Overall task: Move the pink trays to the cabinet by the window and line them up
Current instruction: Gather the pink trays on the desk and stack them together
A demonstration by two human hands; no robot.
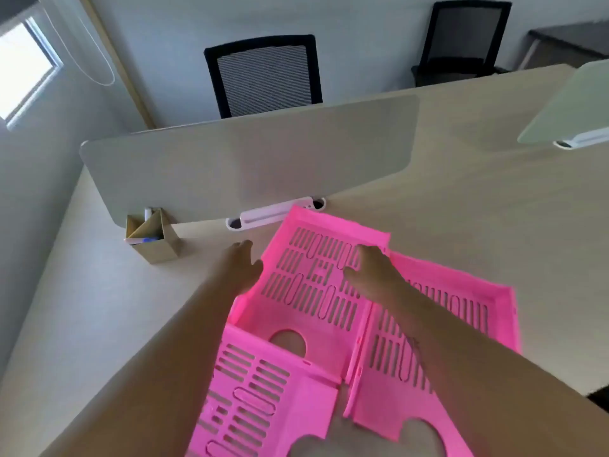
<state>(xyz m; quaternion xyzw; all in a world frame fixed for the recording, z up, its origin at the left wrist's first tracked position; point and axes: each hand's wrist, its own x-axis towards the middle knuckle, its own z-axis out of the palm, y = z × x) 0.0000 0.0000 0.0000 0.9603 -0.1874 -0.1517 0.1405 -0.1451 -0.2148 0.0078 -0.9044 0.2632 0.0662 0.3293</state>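
Three pink slotted trays lie on the pale desk in front of me. The far tray (316, 311) sits in the middle, a second tray (461, 324) lies to its right, and a third tray (263, 390) is nearest, at the bottom. My left hand (242, 268) hovers with fingers spread at the far tray's left edge. Over that tray's right part, near its right wall, my right hand (372, 275) is stretched out with fingers apart. Neither hand grips anything.
A grey desk divider (250, 166) stands behind the trays on a white clamp (273, 214). A cardboard pen holder (153, 239) sits at the left. Two black mesh chairs (263, 74) stand beyond the desk. A window (23, 67) is at the upper left.
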